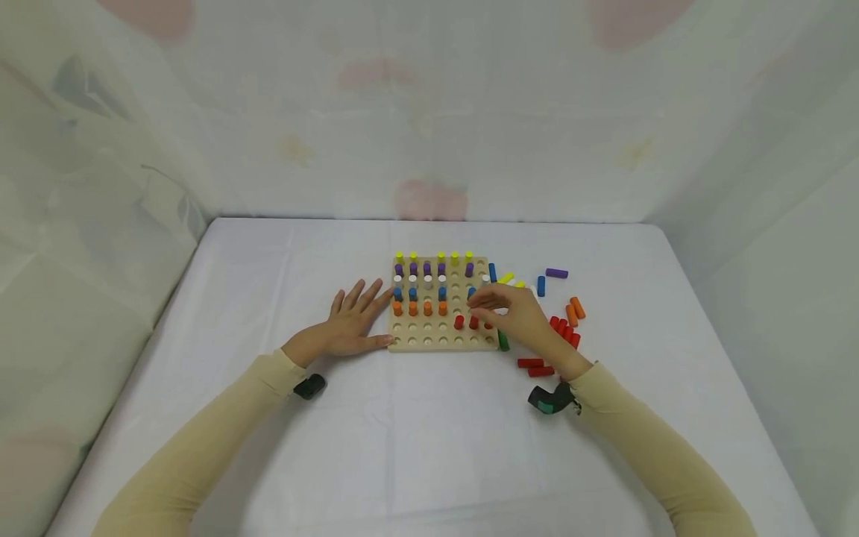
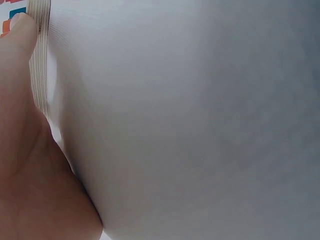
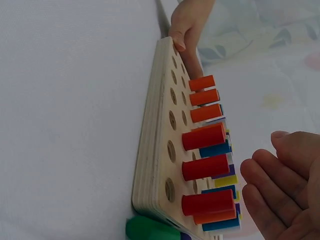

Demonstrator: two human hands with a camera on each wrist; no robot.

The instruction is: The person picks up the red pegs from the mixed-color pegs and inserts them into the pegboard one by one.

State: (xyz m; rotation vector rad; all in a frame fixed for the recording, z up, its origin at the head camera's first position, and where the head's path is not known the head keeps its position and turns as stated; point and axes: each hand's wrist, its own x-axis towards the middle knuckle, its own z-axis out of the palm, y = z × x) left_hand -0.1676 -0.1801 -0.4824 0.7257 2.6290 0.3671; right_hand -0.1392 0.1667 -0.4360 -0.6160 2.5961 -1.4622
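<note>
A wooden pegboard [image 1: 443,345] lies on the table, with yellow, purple, white, blue, orange and red pegs standing in rows. My left hand [image 1: 349,324] is spread with straight fingers at the board's left side. Its thumb [image 2: 22,30] touches the edge there. Over the board's right part hovers my right hand [image 1: 513,309], fingers loosely bent. No peg shows between its thumb and fingers [image 3: 262,167] in the right wrist view. Below it stand three red pegs [image 3: 205,167] in the second row from the front. Some holes near them are hidden by the hand.
Loose red pegs [image 1: 530,363], orange pegs [image 1: 572,315], a purple peg [image 1: 556,274] and a blue peg [image 1: 540,286] lie right of the board. A green peg [image 3: 150,228] lies against the board's right side. White cloth covers the table [image 1: 403,447]; curtains surround it.
</note>
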